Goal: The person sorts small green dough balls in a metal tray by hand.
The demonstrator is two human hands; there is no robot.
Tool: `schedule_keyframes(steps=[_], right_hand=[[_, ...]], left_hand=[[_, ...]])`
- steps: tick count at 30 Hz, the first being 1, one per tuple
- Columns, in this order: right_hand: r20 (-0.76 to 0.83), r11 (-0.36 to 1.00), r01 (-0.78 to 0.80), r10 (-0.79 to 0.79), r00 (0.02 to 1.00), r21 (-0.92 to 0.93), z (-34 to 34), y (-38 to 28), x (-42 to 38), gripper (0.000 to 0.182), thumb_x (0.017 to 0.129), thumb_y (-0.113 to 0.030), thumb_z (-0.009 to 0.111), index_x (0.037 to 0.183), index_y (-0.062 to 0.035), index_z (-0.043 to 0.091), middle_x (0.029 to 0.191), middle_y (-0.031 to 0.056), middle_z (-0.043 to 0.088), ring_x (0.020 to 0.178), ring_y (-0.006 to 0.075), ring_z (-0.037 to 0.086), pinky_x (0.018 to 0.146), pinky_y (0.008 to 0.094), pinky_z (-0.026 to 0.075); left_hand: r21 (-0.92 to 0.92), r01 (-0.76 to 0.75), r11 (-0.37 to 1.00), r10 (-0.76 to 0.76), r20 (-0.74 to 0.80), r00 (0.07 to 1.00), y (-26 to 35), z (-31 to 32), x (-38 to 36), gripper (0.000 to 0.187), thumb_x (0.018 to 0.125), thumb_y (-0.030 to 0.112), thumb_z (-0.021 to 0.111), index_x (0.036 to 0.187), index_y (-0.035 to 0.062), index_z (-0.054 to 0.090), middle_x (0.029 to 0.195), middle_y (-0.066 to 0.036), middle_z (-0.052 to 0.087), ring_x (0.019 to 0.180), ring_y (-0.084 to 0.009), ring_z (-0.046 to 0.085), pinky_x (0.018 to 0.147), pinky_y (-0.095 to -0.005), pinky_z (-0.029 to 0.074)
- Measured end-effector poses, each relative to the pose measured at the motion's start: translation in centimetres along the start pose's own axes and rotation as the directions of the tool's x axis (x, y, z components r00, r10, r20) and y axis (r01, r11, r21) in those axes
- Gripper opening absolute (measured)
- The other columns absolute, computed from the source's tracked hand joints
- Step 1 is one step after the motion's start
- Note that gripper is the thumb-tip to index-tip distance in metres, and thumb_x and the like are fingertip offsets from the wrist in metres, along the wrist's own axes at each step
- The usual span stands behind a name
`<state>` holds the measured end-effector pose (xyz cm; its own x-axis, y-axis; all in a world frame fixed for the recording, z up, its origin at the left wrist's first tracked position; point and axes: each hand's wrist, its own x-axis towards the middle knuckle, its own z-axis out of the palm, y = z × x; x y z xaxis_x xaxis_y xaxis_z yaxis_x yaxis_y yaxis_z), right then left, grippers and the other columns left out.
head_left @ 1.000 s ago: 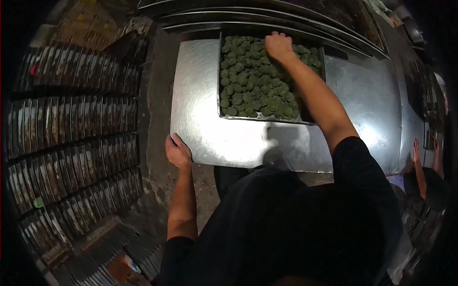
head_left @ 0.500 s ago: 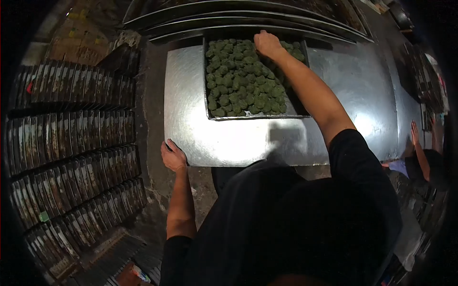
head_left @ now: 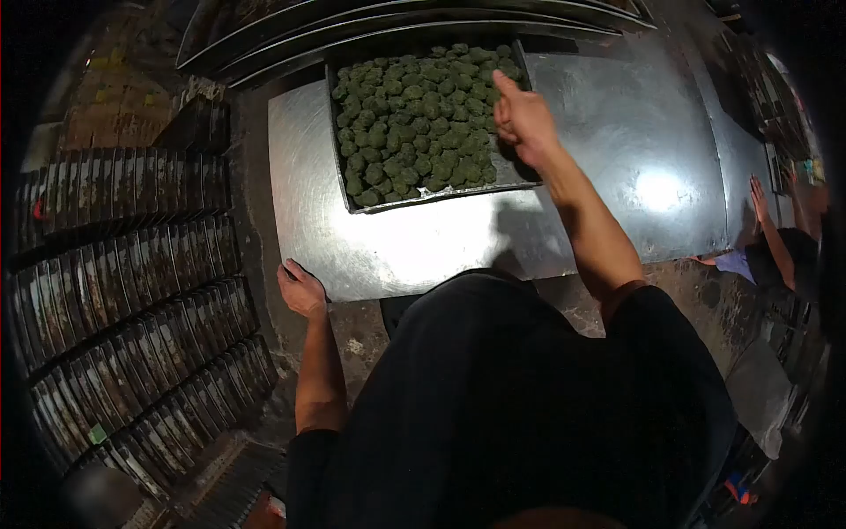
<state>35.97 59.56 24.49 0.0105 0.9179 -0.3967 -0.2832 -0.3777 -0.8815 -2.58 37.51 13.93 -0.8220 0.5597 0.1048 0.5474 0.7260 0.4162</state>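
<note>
A rectangular metal tray (head_left: 438, 193) on the steel table holds a layer of rough, dark green lumps (head_left: 410, 123). The tray's near right corner shows bare metal. My right hand (head_left: 526, 119) is over the tray's right side, its index finger pointing away from me above the lumps and its other fingers loosely bent. I see nothing held in it. At the table's near left corner, my left hand (head_left: 302, 288) rests against the edge with its fingers a little apart. Part of that hand's underside is hidden.
Long dark metal trays (head_left: 388, 33) lean beyond the steel table (head_left: 617, 159). Rows of upright, worn metal trays (head_left: 132, 273) fill the left side. Another person's hand (head_left: 760, 201) is at the table's right end. A small green piece (head_left: 97, 434) lies among the left rows.
My right hand has come back from the tray's far edge toward me and to the right, its index finger now extended. My left hand stays at the corner. The view has shifted slightly.
</note>
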Motion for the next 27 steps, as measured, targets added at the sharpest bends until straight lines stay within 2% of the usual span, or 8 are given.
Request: schedule_keyframes(steps=[5,7,8,12,15,19,21,27], right_hand=[[0.1,0.996,-0.081,0.077,0.992,0.034,0.0,1.3,-2.1,0.054,0.095,-0.04,0.056,0.053,-0.0112,0.038,0.047,0.0013,0.036,0.037,0.0107,0.028,0.036,0.027,0.02],[0.155,0.978,-0.098,0.069,0.985,0.185,-1.1,1.1,-2.4,0.044,0.096,-0.037,0.055,0.063,-0.0087,0.046,0.053,0.0008,0.041,0.04,0.011,0.034,0.039,0.0253,0.023],[0.154,0.986,-0.074,0.05,0.987,0.152,-1.3,1.0,-2.7,0.032,0.096,-0.035,0.054,0.083,-0.0058,0.056,0.066,0.0032,0.053,0.049,0.0123,0.043,0.042,0.023,0.028],[0.099,0.964,-0.164,0.145,0.984,0.21,-3.6,2.3,-3.6,0.033,0.095,-0.036,0.054,0.102,-0.0047,0.063,0.09,0.0102,0.062,0.064,0.0127,0.05,0.055,0.0192,0.036],[0.025,0.896,-0.275,0.285,0.958,0.349,-2.5,1.9,-4.8,0.035,0.095,-0.039,0.054,0.087,-0.0058,0.061,0.077,0.009,0.06,0.053,0.0109,0.045,0.045,0.0206,0.031],[0.193,0.939,-0.196,0.144,0.971,0.282,-3.1,2.7,-4.8,0.044,0.096,-0.044,0.052,0.07,-0.0086,0.053,0.06,0.0057,0.052,0.04,0.0102,0.034,0.037,0.0242,0.022],[-0.113,0.996,0.091,-0.089,0.99,0.011,-1.8,1.9,-5.3,0.05,0.097,-0.047,0.049,0.062,-0.0112,0.043,0.051,0.0027,0.043,0.034,0.01,0.024,0.034,0.0279,0.015],[0.039,1.0,-0.001,0.001,0.999,0.012,-2.1,1.0,-5.3,0.035,0.099,-0.038,0.048,0.086,-0.0068,0.058,0.069,0.0049,0.057,0.052,0.0097,0.048,0.046,0.0233,0.035]], left_hand=[[0.021,-0.001,1.0,0.001,0.0,1.0,0.0,0.1,0.1,0.057,0.098,0.045,0.04,0.123,-0.0032,0.056,0.121,-0.024,0.059,0.11,-0.04,0.057,0.094,-0.0447,0.043],[0.028,0.009,1.0,-0.009,-0.014,1.0,0.0,0.0,-0.1,0.056,0.098,0.045,0.04,0.123,-0.0033,0.056,0.121,-0.024,0.059,0.11,-0.0401,0.057,0.094,-0.0447,0.043],[0.0,-0.004,1.0,0.004,-0.01,1.0,-0.1,0.0,-0.1,0.056,0.098,0.044,0.04,0.123,-0.0034,0.056,0.121,-0.024,0.059,0.11,-0.0401,0.057,0.094,-0.0446,0.043],[-0.043,-0.01,0.999,0.01,-0.013,1.0,0.0,-0.1,-0.1,0.055,0.098,0.043,0.04,0.122,-0.0035,0.057,0.12,-0.024,0.059,0.11,-0.0406,0.056,0.094,-0.0444,0.043],[-0.02,-0.049,0.999,0.049,-0.031,0.998,-1.4,0.8,0.5,0.054,0.098,0.042,0.042,0.122,-0.0028,0.058,0.12,-0.024,0.06,0.109,-0.0406,0.056,0.094,-0.0448,0.043],[-0.011,-0.002,1.0,0.001,-0.062,0.998,-0.9,0.6,0.2,0.051,0.097,0.041,0.042,0.12,-0.0013,0.059,0.118,-0.022,0.061,0.108,-0.0392,0.057,0.093,-0.0448,0.044],[-0.009,0.007,1.0,-0.008,-0.079,0.997,-0.8,0.3,0.2,0.05,0.097,0.04,0.043,0.119,-0.0005,0.06,0.117,-0.021,0.062,0.107,-0.0387,0.058,0.092,-0.0443,0.044],[-0.021,0.009,1.0,-0.01,-0.036,0.999,-0.9,0.3,0.3,0.049,0.097,0.041,0.043,0.123,0.0014,0.058,0.121,-0.021,0.059,0.11,-0.0385,0.055,0.094,-0.0451,0.042]])
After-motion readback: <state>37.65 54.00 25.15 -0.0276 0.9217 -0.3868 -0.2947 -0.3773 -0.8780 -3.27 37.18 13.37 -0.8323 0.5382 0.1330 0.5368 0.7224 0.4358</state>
